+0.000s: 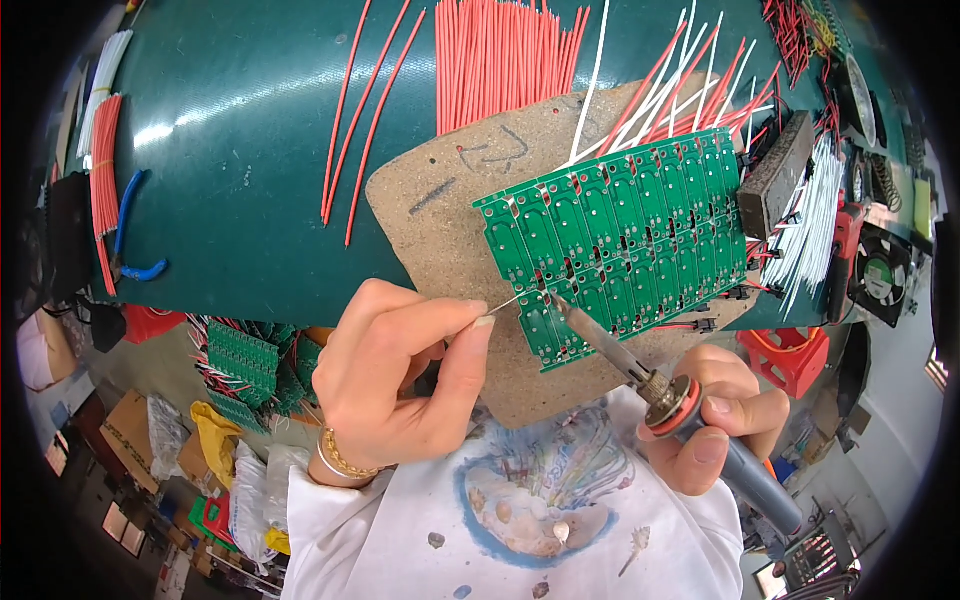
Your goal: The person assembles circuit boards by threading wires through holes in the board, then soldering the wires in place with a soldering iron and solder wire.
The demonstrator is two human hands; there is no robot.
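Note:
A green panel of joined circuit boards lies tilted on a brown board, with red and white wires standing out from its far edge. My left hand pinches a thin solder wire between thumb and forefinger, its end reaching the panel's left part. In my right hand is a soldering iron with a grey handle and a red-orange collar. Its tip meets the panel close to the solder's end; whether the two touch I cannot tell.
Many red wires lie at the far middle of the green table. A dark block rests against the panel's right edge, beside white wires. Blue-handled pliers and bundled wires sit left. Below are more circuit boards and a red stool.

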